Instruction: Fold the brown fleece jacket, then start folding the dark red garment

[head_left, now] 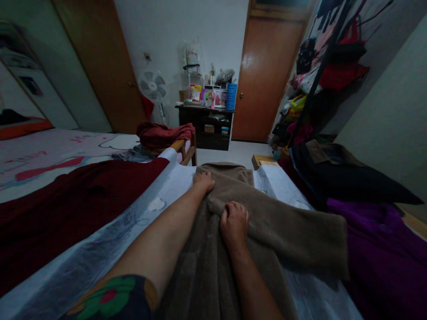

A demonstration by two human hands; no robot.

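A brown coat [267, 213] lies spread on a bed with a white and grey cover [156, 195]. One sleeve stretches to the right, and the collar end points away from me. At the coat's upper left edge my left hand [203, 181] grips the cloth, fingers curled. Nearer to me, my right hand [235, 220] is closed on the coat around the middle, with the fingers bent into the fabric.
Dark red cloth [83, 200] covers the left side, beside a patterned bed with a folded reddish cloth [165, 135]. At right are a purple garment [376, 240] and dark folded clothes [347, 178]. Beyond stand a fan [152, 84] and a black cabinet [203, 133].
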